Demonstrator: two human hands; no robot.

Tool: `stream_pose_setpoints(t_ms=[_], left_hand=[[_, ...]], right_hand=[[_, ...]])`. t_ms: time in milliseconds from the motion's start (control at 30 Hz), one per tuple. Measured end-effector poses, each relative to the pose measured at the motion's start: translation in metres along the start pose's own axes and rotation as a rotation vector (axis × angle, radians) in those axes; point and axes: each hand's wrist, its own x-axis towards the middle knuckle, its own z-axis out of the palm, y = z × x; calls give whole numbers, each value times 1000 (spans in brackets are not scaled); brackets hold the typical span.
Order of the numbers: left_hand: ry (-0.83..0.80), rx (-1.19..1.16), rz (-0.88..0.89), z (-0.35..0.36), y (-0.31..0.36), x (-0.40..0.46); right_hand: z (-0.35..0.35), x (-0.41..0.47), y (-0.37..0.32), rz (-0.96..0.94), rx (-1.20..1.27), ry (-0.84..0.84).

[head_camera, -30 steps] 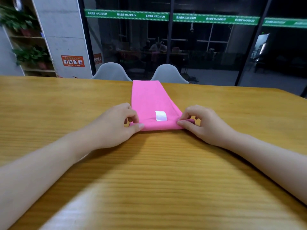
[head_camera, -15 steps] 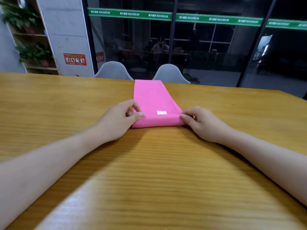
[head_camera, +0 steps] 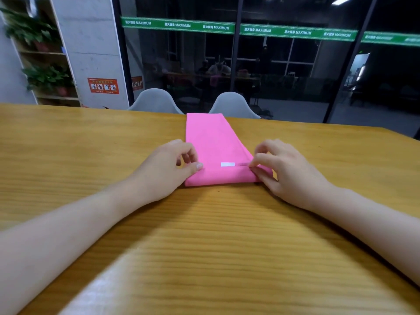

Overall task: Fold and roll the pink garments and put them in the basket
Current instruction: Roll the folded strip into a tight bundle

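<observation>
The pink garment [head_camera: 213, 142] lies as a long folded strip on the surface [head_camera: 91, 142], its near end rolled; my left hand [head_camera: 168, 167] and right hand [head_camera: 279, 169] pinch the roll's two ends. Uneven pressure could skew the roll or loosen it

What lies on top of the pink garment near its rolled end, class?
A small white label lies on the pink garment, between the left hand and right hand pinching the roll. Anything inside the roll is covered.
</observation>
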Motion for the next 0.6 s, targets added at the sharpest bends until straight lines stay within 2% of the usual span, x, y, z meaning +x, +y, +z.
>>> stream_pose_setpoints(t_ms=[167, 233, 433, 600], left_hand=[[-11, 349, 240, -17, 8, -10], [-58, 455, 244, -23, 13, -15], [-106, 343, 105, -14, 12, -12], [-135, 238, 14, -4, 4, -7]], right_hand=[[-4, -5, -5, 4, -25, -94], [-3, -4, -6, 26, -14, -107], [7, 3, 2, 97, 124, -73], [15, 15, 3, 197, 249, -131]])
